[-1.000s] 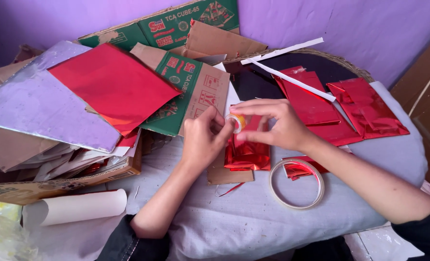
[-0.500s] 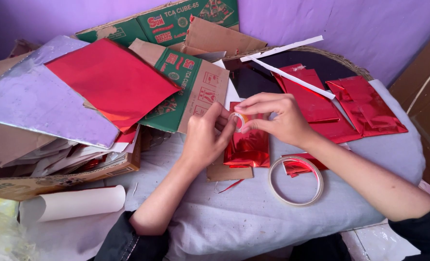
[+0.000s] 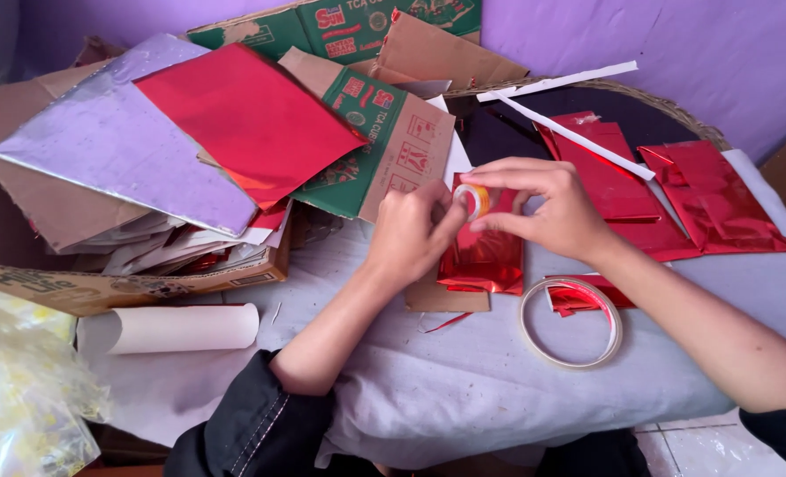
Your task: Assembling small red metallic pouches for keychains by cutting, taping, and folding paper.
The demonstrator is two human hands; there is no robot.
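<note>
At the middle of the grey cloth-covered desk [image 3: 464, 389], both hands meet over a small roll of clear tape [image 3: 472, 200]. Right hand [image 3: 547, 208]: fingers pinched on the roll's rim, holding it up off the surface. Left hand [image 3: 408, 237]: thumb and forefinger pressed to the roll's near edge, seemingly picking at the tape end; whether a strip is already lifted cannot be told.

Change over the last second: slight. The hands sat a little lower and closer to the body, and have edged up together; the roll remains between them. No length of tape appears drawn out yet, so the work reads as still at the finding-the-end stage.

Directly beneath the hands: a folded piece of red foil paper [image 3: 481, 261] lying on a brown cardboard piece [image 3: 442, 299]. Just right of it, a larger ring of pale tape [image 3: 572, 322] flat on the cloth, red scraps inside it.

Further right: more red foil pieces [image 3: 720, 199], crossed by white strips [image 3: 578, 137]. Left: a stack with a red sheet [image 3: 243, 115], a silver sheet [image 3: 119, 150] and green printed cardboard [image 3: 384, 141]. Near left: a white paper roll [image 3: 172, 329].
</note>
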